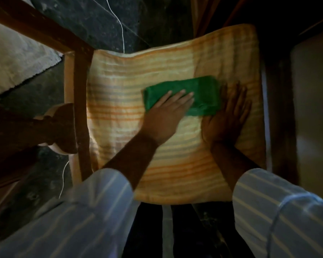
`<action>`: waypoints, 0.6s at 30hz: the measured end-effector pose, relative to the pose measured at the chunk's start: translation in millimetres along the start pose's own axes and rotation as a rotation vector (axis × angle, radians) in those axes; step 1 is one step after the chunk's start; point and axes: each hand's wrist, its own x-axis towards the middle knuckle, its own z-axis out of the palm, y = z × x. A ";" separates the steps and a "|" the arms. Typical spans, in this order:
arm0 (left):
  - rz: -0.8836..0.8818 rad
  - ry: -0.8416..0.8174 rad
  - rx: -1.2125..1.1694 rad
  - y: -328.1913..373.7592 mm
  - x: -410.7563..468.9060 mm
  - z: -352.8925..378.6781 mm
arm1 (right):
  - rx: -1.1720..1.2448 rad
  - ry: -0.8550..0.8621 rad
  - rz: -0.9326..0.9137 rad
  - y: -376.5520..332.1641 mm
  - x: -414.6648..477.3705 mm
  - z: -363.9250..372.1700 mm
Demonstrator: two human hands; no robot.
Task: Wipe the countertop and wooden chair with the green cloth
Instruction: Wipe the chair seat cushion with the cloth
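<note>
The folded green cloth (pixel 199 94) lies flat on an orange-striped cushion (pixel 119 101) that covers the seat of the wooden chair (pixel 80 101). My left hand (pixel 166 116) presses down on the cloth's near left part, fingers straight and close together. My right hand (pixel 229 116) lies flat on the cushion just right of the cloth, fingers spread, its fingertips beside the cloth's right edge. The chair's dark wooden frame shows along the cushion's left side. No countertop can be made out.
A dark speckled floor (pixel 93 21) lies beyond the chair, with a thin white cord (pixel 122 30) running across it. A pale rug (pixel 17 58) sits at the far left. A carved wooden armrest (pixel 60 125) juts out left of the seat. Dark furniture stands at the right.
</note>
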 end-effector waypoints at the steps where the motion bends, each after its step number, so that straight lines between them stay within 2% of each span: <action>1: -0.039 -0.007 0.021 -14.7 -18.0 -0.9 | -0.004 0.020 -0.008 0.2 0.3 0.2; 5: -0.341 0.010 0.089 -64.6 -64.9 -12.7 | -0.005 0.077 0.007 -2.5 -0.4 1.9; 7: -0.481 0.085 0.028 -62.4 -68.5 -13.1 | -0.005 0.092 0.007 -3.1 0.1 4.4; 9: -0.539 0.132 0.001 -42.5 -70.7 -6.4 | -0.006 0.112 0.014 -1.8 0.4 5.3; 14: -0.297 0.027 -0.021 17.3 -116.3 20.3 | 0.020 0.068 0.014 -5.1 0.4 -3.5; 18: -0.242 -0.009 -0.138 15.9 -123.1 9.2 | 0.123 -0.067 0.095 -11.8 7.1 -16.1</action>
